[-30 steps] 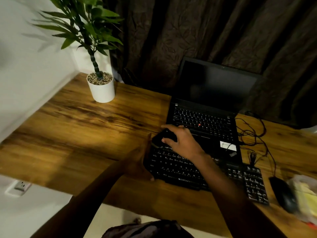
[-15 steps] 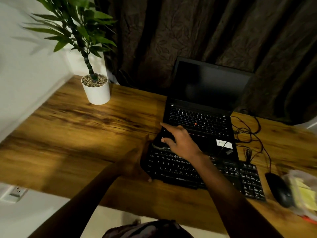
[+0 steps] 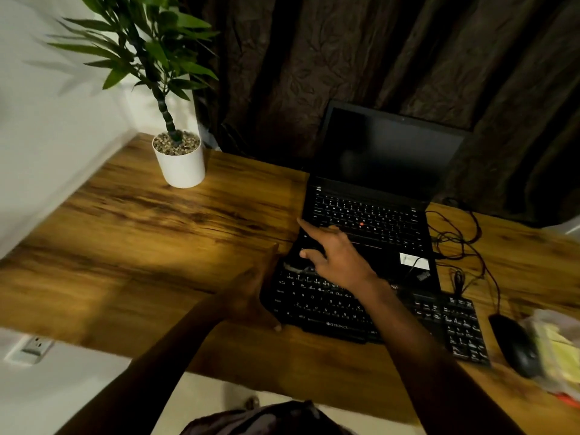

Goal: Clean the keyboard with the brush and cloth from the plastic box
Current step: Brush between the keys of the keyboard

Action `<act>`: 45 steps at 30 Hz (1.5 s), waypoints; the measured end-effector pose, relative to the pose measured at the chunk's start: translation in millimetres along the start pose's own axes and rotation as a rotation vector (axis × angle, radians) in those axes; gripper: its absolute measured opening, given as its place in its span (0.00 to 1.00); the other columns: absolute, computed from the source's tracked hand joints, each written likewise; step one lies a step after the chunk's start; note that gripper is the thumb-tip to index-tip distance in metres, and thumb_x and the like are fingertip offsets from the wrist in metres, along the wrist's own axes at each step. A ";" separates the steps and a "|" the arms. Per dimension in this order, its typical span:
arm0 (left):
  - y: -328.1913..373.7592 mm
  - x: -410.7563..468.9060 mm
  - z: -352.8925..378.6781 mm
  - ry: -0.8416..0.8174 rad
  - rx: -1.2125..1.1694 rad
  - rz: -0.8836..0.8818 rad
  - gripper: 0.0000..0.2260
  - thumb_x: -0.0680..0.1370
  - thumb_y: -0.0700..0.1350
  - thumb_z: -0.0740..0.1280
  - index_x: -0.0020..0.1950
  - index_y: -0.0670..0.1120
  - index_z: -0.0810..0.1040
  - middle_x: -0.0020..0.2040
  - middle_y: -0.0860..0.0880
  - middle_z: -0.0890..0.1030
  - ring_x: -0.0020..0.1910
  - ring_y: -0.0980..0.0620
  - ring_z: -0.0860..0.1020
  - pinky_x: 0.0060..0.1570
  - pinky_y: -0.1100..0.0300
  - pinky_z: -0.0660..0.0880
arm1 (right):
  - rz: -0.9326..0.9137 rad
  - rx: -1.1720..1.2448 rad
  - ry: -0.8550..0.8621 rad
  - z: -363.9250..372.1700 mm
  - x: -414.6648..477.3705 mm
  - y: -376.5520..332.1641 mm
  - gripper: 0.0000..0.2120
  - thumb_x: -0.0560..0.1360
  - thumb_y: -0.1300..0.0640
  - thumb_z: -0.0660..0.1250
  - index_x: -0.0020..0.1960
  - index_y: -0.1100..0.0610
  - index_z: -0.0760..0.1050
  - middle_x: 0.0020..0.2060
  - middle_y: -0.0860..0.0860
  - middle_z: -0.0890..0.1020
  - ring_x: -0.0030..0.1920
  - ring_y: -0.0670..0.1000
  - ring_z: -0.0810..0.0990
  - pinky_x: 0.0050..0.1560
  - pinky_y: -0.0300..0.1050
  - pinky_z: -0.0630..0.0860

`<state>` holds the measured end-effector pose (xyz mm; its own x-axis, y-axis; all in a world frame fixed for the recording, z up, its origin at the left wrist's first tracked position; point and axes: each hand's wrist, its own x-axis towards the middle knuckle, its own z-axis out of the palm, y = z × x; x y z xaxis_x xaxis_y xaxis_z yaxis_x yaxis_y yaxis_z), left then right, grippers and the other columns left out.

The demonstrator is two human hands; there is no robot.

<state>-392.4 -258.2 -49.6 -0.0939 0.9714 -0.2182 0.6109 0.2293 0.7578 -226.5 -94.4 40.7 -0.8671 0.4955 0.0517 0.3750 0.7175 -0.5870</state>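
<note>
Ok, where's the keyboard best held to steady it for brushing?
Probably by its left short end, coming from the left. The keyboard is long and flat, the laptop crowds its far edge, and the right hand works over its top-left keys.

A green leafy plant in a round white pot (image 3: 180, 164) is sitting at the back left of the wooden tabletop (image 3: 141, 233). An open black laptop (image 3: 386, 146) is standing in front of a dark brown curtain (image 3: 345, 51), thin black cables (image 3: 455, 233) are tangling up beside it, and a black mouse (image 3: 514, 343) is lying near the right edge.
</note>
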 end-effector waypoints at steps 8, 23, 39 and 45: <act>18.9 -8.3 0.8 0.051 0.043 0.061 0.70 0.54 0.67 0.80 0.81 0.52 0.36 0.76 0.61 0.57 0.74 0.63 0.57 0.70 0.69 0.56 | 0.040 -0.155 -0.010 -25.5 -17.8 22.0 0.33 0.80 0.55 0.67 0.80 0.48 0.57 0.53 0.54 0.77 0.60 0.49 0.66 0.64 0.46 0.69; 13.0 -6.8 15.6 0.178 0.298 0.037 0.68 0.58 0.77 0.72 0.81 0.52 0.34 0.82 0.51 0.51 0.79 0.47 0.51 0.77 0.47 0.47 | -0.021 -0.042 0.076 -28.8 -23.9 35.7 0.25 0.77 0.57 0.72 0.72 0.53 0.71 0.64 0.52 0.79 0.57 0.42 0.78 0.59 0.46 0.79; 9.8 2.6 7.1 0.143 0.339 0.066 0.70 0.55 0.78 0.72 0.81 0.51 0.34 0.80 0.52 0.55 0.78 0.48 0.54 0.76 0.44 0.53 | 0.046 0.032 0.092 -25.8 -24.7 43.5 0.24 0.76 0.56 0.72 0.71 0.52 0.72 0.60 0.50 0.81 0.58 0.47 0.80 0.59 0.48 0.80; 5.7 4.3 8.4 0.140 0.334 0.029 0.70 0.52 0.81 0.70 0.80 0.56 0.32 0.80 0.52 0.56 0.78 0.46 0.56 0.76 0.41 0.57 | 0.015 -0.010 0.087 -13.2 -18.0 30.3 0.23 0.76 0.55 0.72 0.69 0.52 0.73 0.56 0.51 0.82 0.53 0.48 0.80 0.52 0.42 0.80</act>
<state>-382.7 -253.2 -51.4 -0.1649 0.9816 -0.0959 0.8358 0.1907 0.5148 -195.1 -75.1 32.7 -0.8297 0.5465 0.1138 0.3911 0.7146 -0.5800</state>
